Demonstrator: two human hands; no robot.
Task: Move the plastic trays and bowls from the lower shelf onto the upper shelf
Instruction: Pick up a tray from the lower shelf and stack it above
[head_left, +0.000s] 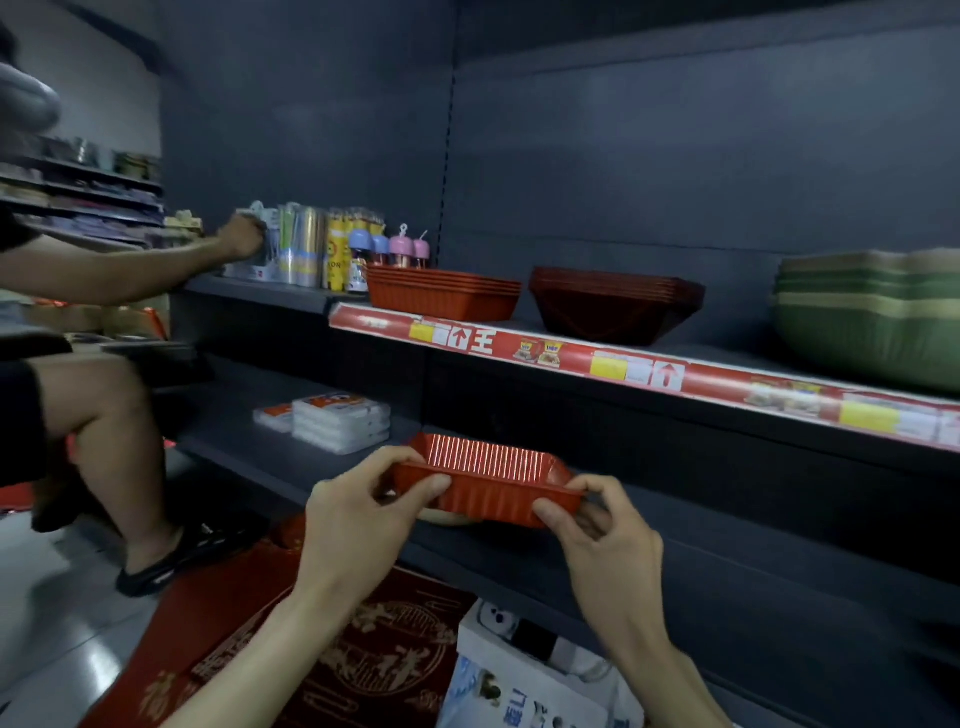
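Upper shelf price strip reads "王"; left hand, right hand pinch red tray ends.

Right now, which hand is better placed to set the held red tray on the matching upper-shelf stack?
Probably left: both hands pinch the red tray, but the left hand sits more nearly under the matching stack than the right hand.

I am watching the upper shelf: bare board is showing between the dark red bowls and the green bowls, and a narrower gap is sitting between the red tray stack and the dark bowls. Bottles and cans are crowding the left end, where another person's arm is reaching in. The air above the stacks is lying open.
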